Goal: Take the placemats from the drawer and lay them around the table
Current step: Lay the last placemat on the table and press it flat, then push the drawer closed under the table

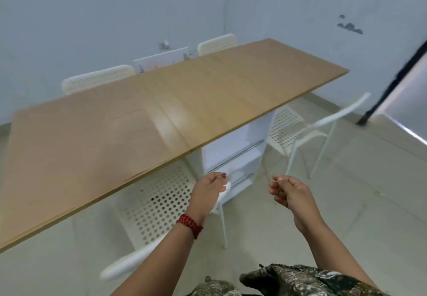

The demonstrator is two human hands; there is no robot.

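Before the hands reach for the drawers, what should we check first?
1. Left hand holds nothing: ok.
2. Right hand, fingers curled, holds nothing: ok.
3. Long tan wooden table bare for mats: ok.
4. White drawer unit with metal handles under the table within sight: ok.
5. A drawer already open: cannot tell.
6. White perforated chair stands near the drawers, left hand above it: not ok.

The table showed a wood-grain top, smooth with a soft sheen. Just below its near edge, the chair looked like white perforated plastic; beside that, a woven cord bracelet.
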